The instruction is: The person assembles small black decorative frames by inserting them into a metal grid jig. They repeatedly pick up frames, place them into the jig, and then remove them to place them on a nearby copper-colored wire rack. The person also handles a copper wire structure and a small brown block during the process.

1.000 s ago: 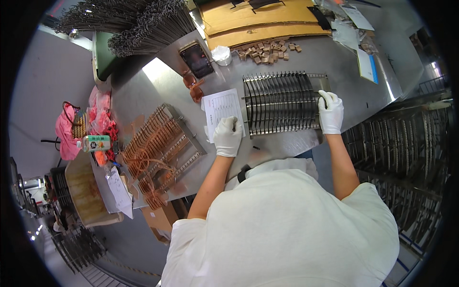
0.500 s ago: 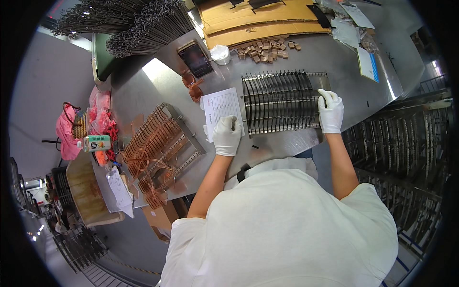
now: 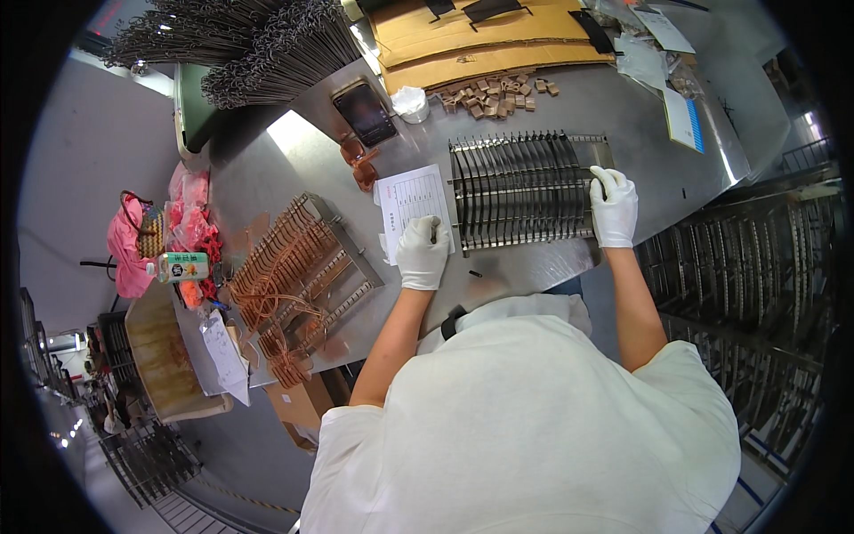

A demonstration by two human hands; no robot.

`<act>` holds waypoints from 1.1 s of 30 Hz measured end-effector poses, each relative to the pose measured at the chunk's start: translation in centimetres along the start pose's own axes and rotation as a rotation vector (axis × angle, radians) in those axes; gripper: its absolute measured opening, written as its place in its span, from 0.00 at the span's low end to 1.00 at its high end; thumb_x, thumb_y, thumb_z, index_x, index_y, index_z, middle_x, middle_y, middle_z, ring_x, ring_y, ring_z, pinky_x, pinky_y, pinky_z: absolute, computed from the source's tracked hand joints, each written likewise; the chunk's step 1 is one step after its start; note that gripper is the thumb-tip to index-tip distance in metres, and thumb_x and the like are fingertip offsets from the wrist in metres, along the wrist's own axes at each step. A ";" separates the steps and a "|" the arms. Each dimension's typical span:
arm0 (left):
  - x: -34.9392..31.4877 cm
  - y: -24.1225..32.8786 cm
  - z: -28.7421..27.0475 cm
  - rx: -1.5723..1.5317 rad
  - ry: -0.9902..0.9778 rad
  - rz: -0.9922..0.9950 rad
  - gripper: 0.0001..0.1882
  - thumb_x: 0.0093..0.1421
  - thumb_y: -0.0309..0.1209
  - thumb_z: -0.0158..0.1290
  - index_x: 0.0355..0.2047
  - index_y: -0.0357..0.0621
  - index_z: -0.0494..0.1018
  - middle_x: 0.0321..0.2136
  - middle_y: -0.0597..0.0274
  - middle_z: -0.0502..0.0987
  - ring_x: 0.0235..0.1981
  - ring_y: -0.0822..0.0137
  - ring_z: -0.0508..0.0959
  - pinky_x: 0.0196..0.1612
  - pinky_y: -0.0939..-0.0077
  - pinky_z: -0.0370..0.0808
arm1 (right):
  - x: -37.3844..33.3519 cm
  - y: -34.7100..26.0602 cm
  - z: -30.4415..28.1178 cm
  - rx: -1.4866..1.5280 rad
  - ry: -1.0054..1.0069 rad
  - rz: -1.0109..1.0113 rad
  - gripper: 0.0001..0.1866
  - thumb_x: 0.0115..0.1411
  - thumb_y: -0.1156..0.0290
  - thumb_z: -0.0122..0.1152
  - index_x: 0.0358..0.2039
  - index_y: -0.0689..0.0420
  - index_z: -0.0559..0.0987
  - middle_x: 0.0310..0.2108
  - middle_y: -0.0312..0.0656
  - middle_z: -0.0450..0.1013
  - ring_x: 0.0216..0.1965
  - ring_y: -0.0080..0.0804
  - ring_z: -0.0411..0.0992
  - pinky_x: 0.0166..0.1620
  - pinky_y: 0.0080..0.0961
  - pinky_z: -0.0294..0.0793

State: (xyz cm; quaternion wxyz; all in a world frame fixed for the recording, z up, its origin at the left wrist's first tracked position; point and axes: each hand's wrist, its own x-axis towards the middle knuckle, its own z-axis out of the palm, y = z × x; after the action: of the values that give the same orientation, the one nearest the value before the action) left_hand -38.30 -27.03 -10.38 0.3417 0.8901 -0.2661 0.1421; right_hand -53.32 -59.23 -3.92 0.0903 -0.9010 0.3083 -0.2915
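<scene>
Left hand (image 3: 422,255) curled over the printed sheet (image 3: 411,198); cannot tell if it holds anything. Right hand (image 3: 615,212) half-bent at the dark slatted rack's (image 3: 520,190) right end, grip unclear. Rack lies between them on the table (image 3: 658,216).

Plain white on the gloved left hand (image 3: 422,255) and right hand (image 3: 615,212), and on the shirt (image 3: 525,427); near-black, in close parallel stripes, on the slatted rack (image 3: 520,187); copper-orange on the wires (image 3: 267,305); white with a dark ruled grid on the paper sheet (image 3: 415,198); silver-grey on the tabletop (image 3: 569,111); yellow-tan on the cardboard (image 3: 525,46).
</scene>
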 end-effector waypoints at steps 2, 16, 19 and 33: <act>-0.1 -0.1 0.0 0.001 -0.002 -0.001 0.05 0.57 0.30 0.62 0.33 0.51 0.77 0.27 0.60 0.76 0.28 0.53 0.79 0.34 0.56 0.76 | 0.0 0.0 0.0 0.004 -0.003 0.002 0.11 0.61 0.68 0.64 0.43 0.48 0.88 0.44 0.41 0.81 0.43 0.46 0.77 0.49 0.41 0.79; -0.1 -0.2 0.0 -0.023 -0.024 -0.012 0.06 0.57 0.30 0.62 0.35 0.51 0.76 0.28 0.60 0.76 0.30 0.53 0.79 0.35 0.56 0.76 | -0.1 0.3 0.3 -0.002 0.037 -0.035 0.11 0.61 0.68 0.64 0.42 0.48 0.88 0.43 0.42 0.81 0.43 0.46 0.78 0.49 0.41 0.79; -0.1 -0.3 0.1 -0.022 -0.023 -0.012 0.06 0.57 0.30 0.62 0.35 0.51 0.76 0.28 0.60 0.76 0.30 0.53 0.80 0.35 0.56 0.76 | -0.1 0.3 0.3 -0.005 0.032 -0.029 0.10 0.61 0.69 0.64 0.42 0.48 0.88 0.43 0.41 0.81 0.43 0.46 0.78 0.49 0.41 0.79; -0.1 -0.1 -0.1 -0.010 -0.012 -0.006 0.06 0.57 0.30 0.62 0.34 0.51 0.77 0.28 0.60 0.76 0.30 0.53 0.80 0.35 0.56 0.76 | -0.1 0.3 0.3 0.000 0.015 -0.020 0.11 0.61 0.68 0.63 0.43 0.48 0.87 0.43 0.40 0.81 0.43 0.46 0.77 0.49 0.41 0.79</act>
State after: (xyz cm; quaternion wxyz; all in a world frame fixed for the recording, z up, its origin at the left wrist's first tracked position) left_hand -38.32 -26.90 -10.40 0.3450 0.8900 -0.2662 0.1342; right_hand -53.35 -59.37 -4.28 0.0850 -0.9018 0.3002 -0.2989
